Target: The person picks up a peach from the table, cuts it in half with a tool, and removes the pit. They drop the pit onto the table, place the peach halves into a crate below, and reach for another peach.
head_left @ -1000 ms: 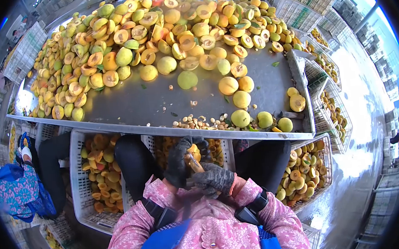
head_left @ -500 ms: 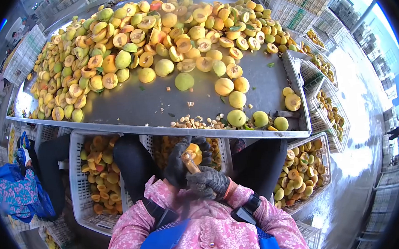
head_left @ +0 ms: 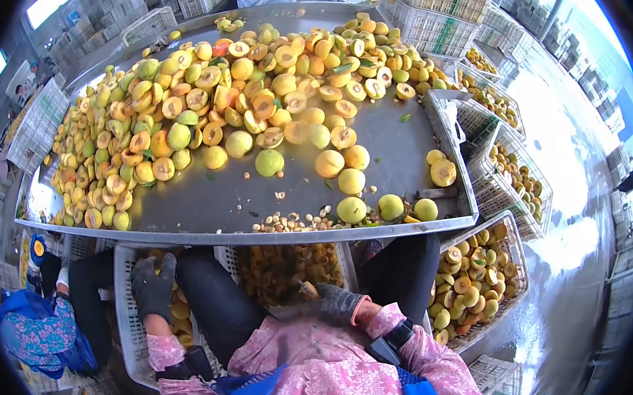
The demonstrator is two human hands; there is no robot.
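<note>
My left hand (head_left: 153, 288), in a dark glove, is over the left crate (head_left: 125, 306) of halved fruit; its fingers are apart, and nothing shows in them. At my lap, my right hand (head_left: 334, 302) is wrapped round a small pitting tool (head_left: 309, 290) with a wooden-looking handle. The tool's tip points up and left, over the middle crate of fruit (head_left: 285, 269) between my knees. Ahead, a metal table (head_left: 257, 190) bears a large heap of yellow and green fruit (head_left: 206, 95), many pieces cut in half. Loose pits (head_left: 296, 221) lie along its near edge.
A raised rim (head_left: 261, 238) borders the table above my thighs. Another fruit crate (head_left: 522, 253) stands by my right knee. More filled crates (head_left: 506, 177) line the right side. A co-worker in blue patterned clothing (head_left: 39, 327) sits at the left.
My left hand has left the fruit at the tool and moved left to the crate, its fingers now apart. My right hand still holds the tool. The view has shifted.
</note>
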